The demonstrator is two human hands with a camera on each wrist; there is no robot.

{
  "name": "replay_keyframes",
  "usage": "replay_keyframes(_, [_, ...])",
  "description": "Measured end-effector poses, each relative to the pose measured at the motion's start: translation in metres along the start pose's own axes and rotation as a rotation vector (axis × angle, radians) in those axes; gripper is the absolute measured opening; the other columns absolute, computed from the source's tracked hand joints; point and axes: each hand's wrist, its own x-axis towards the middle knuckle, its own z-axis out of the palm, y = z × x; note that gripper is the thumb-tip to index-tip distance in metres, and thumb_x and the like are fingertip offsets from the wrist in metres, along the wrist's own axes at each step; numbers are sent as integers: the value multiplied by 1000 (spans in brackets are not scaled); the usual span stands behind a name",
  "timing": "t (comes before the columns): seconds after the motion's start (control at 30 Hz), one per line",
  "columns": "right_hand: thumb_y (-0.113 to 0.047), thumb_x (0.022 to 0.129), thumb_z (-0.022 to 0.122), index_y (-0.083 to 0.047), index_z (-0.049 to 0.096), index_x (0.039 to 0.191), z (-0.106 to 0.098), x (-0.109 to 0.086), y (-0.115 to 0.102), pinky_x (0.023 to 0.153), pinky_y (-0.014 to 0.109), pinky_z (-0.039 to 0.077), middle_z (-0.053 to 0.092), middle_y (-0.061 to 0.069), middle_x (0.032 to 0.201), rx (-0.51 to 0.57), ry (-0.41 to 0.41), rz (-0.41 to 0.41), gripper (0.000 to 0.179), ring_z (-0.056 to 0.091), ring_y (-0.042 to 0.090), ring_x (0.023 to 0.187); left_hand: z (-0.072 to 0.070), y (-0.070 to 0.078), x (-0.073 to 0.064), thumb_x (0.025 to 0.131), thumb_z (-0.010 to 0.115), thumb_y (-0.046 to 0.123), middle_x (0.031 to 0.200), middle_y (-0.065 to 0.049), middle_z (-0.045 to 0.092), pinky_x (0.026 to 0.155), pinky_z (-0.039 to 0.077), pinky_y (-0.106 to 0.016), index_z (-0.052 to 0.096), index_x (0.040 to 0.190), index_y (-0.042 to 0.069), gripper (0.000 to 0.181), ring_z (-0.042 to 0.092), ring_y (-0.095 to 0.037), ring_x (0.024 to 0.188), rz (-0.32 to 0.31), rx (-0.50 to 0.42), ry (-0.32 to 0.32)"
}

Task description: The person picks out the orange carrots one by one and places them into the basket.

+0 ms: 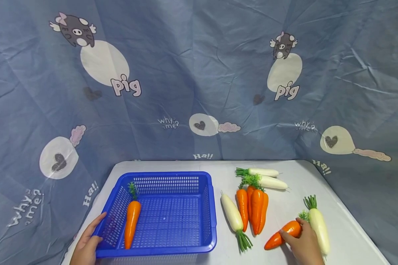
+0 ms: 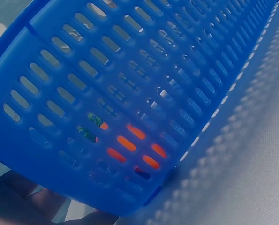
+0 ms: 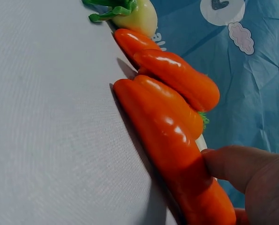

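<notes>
My left hand (image 1: pixel 85 244) holds the left rim of a blue plastic basket (image 1: pixel 159 251) near its front corner. Inside, along the left wall, lies one carrot (image 1: pixel 132 221) with a green top; its orange shows through the slots in the left wrist view. On the right, my right hand (image 1: pixel 304 243) grips a carrot (image 1: pixel 274 241) at its thick end, thumb on the near side. The right wrist view shows this carrot (image 3: pixel 162 136) lying along the white surface, with the thumb (image 3: pixel 235 164) against it. Just right of the hand lies a white radish (image 1: pixel 319 230).
Several carrots (image 1: pixel 258 209) lie bunched right of the basket. A white radish (image 1: pixel 231 213) lies between them and the basket. Two more radishes (image 1: pixel 272 182) lie behind the bunch. A blue printed cloth (image 1: pixel 172 73) hangs behind the white table (image 1: pixel 338 221).
</notes>
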Motion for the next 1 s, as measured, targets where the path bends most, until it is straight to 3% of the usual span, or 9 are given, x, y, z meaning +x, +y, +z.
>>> replay_keyframes(0.13, [-41, 87, 81, 17, 30, 152, -3, 1, -1, 105, 63, 44, 44, 45, 144, -17, -20, -33, 101, 54, 51, 123, 1, 1, 0, 92, 24, -6, 165, -22, 20, 80, 63, -43, 18, 168, 22, 82, 64, 4, 102, 8, -5, -8])
replay_keyframes(0.3, [-34, 83, 84, 19, 35, 148, -5, 2, -3, 88, 43, 53, 55, 42, 134, -5, -35, -66, 97, 64, 39, 106, 1, 5, 0, 91, 23, -5, 169, -31, 10, 81, 63, -44, 15, 169, 22, 82, 64, 4, 100, -18, -3, -23])
replay_keyframes(0.43, [-34, 81, 86, 19, 34, 147, -6, 1, -5, 80, 37, 54, 55, 39, 130, 38, -61, -47, 99, 64, 35, 100, 0, 4, 2, 92, 24, -5, 170, -27, 11, 81, 62, -40, 18, 168, 24, 82, 61, 8, 100, 0, 20, -28])
replay_keyframes(0.5, [-33, 82, 86, 19, 31, 147, -7, 0, -4, 78, 37, 54, 51, 40, 132, 61, -76, -36, 100, 64, 35, 100, -1, 0, 2, 93, 26, -6, 164, -6, 34, 80, 62, -38, 22, 168, 27, 82, 60, 7, 100, 21, 31, -27])
replay_keyframes(0.57, [-31, 83, 86, 18, 29, 149, -7, -1, -4, 75, 34, 54, 47, 40, 136, 86, -90, -26, 100, 63, 35, 101, -2, -3, 2, 92, 28, -7, 145, 19, 50, 78, 61, -37, 27, 167, 28, 82, 61, 5, 100, 47, 42, -28])
replay_keyframes(0.67, [-24, 85, 83, 15, 24, 153, -6, -1, -4, 71, 28, 52, 40, 38, 144, 145, -104, -24, 98, 61, 34, 103, -2, -6, 2, 92, 30, -8, 120, 38, 49, 76, 61, -40, 31, 165, 31, 82, 65, -1, 100, 61, 30, -24])
replay_keyframes(0.77, [-20, 85, 81, 13, 21, 155, -5, -1, -7, 75, 27, 52, 35, 37, 150, 178, -107, -37, 98, 60, 40, 110, -1, -5, 3, 92, 30, -7, 117, 39, 49, 76, 61, -42, 30, 165, 32, 83, 66, -3, 100, 59, 19, -19])
replay_keyframes(0.9, [-22, 86, 82, 12, 20, 157, -2, 0, -9, 88, 38, 57, 30, 41, 153, 173, -123, -39, 100, 54, 55, 126, -2, -2, 4, 92, 29, -7, 109, 44, 48, 76, 61, -42, 29, 166, 31, 83, 66, -4, 99, 42, 25, -9])
replay_keyframes(1.0, [-22, 87, 82, 10, 20, 158, 0, 0, -9, 95, 48, 58, 26, 43, 154, 183, -139, -29, 99, 49, 60, 132, -3, 1, 4, 91, 29, -5, 133, 23, 54, 78, 61, -42, 25, 166, 31, 84, 65, -3, 100, -5, 48, -4])
